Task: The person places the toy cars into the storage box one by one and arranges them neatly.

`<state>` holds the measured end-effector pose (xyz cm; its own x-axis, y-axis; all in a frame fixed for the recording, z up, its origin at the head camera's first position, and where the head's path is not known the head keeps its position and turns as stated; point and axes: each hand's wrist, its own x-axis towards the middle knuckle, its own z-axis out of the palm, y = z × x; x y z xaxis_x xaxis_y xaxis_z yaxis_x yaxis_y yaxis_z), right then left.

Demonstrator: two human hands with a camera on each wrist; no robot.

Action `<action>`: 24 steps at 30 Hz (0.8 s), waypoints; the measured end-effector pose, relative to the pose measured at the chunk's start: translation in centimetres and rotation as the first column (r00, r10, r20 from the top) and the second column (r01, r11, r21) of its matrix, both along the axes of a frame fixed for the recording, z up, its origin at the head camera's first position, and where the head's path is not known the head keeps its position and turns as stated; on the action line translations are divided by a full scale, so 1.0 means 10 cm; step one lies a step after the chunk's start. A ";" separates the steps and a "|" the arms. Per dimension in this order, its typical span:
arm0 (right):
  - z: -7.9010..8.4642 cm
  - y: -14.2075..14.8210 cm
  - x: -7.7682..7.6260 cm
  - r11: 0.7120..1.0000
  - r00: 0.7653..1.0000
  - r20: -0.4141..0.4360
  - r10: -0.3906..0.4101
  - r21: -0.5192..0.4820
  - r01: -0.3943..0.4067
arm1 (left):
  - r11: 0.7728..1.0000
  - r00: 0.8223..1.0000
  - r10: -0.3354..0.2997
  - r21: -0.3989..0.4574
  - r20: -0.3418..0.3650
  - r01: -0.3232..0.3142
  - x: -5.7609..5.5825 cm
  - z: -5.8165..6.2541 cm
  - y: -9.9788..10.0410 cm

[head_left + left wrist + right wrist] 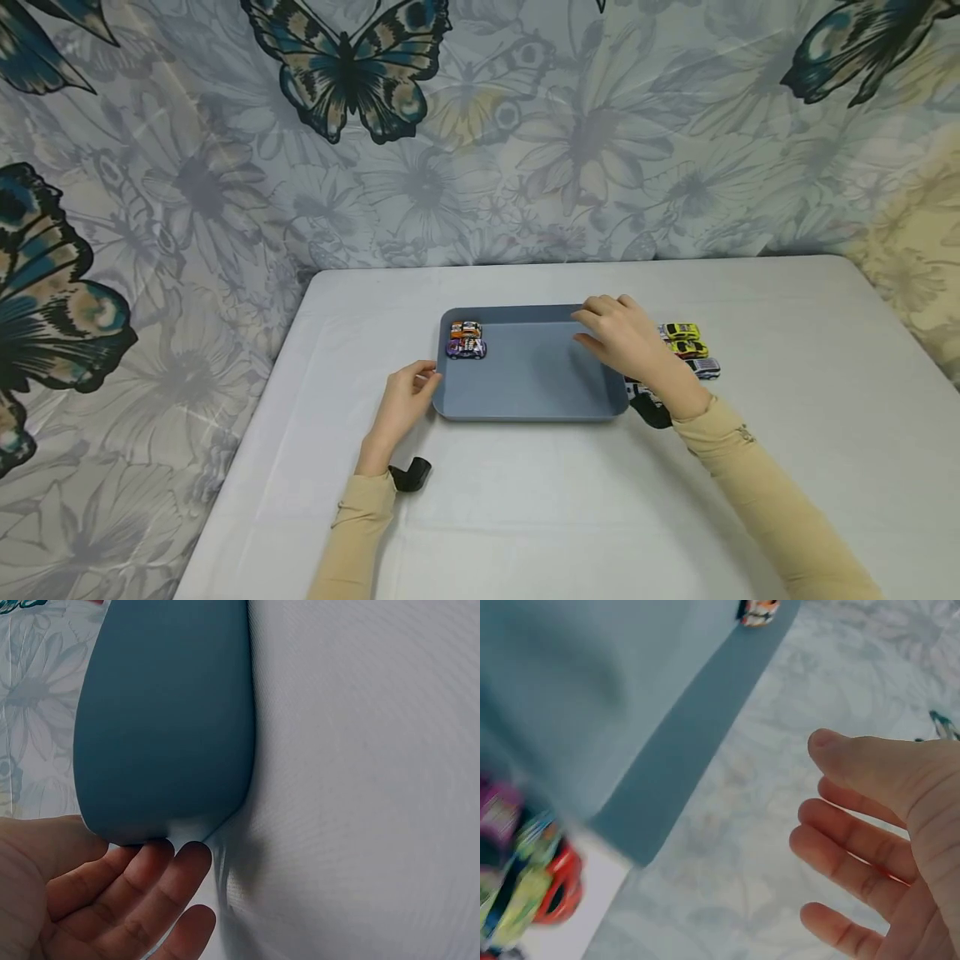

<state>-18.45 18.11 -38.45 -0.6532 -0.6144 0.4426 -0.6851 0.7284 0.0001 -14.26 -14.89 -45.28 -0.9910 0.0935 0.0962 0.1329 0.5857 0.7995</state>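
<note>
A shallow grey-blue tray (536,396) lies on the table. My left hand (405,400) holds the tray's left edge, with thumb and fingertips at its rim in the left wrist view. Over the tray's right end hovers my right hand (618,337), its fingers loosely bent and nothing between them. Two toy cars, one orange (466,329) and one purple (466,348), sit side by side at the tray's upper left. Right of the tray stand more toy cars: a yellow-green one (681,331), a yellow one (687,348) and a silver one (703,367). My right forearm partly hides others there.
A white cloth covers the table (525,517). Behind it and at the left hangs a grey floral fabric (427,192) printed with butterflies. In the right wrist view, a red toy car (564,885) is beside the tray's outer wall, blurred.
</note>
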 end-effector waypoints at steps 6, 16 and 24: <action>-0.08 0.29 0.10 1.000 0.999 -0.029 -0.014 0.013 0.015 | 1.000 1.000 0.000 -0.004 -0.006 0.000 0.00 0.00 -0.01; -0.17 0.71 0.30 0.999 0.997 -0.056 -0.048 -0.029 0.046 | 1.000 1.000 0.002 -0.014 0.005 -0.002 0.01 0.02 -0.01; -0.22 1.00 0.44 0.995 0.995 -0.008 -0.095 -0.028 0.095 | 1.000 1.000 -0.002 -0.006 0.003 0.002 0.00 0.00 0.00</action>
<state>-14.08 28.12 -40.70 -0.7036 -0.5373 0.4651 -0.6132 0.7898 -0.0152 -14.27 -14.86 -45.31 -0.9911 0.0963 0.0922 0.1315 0.5906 0.7962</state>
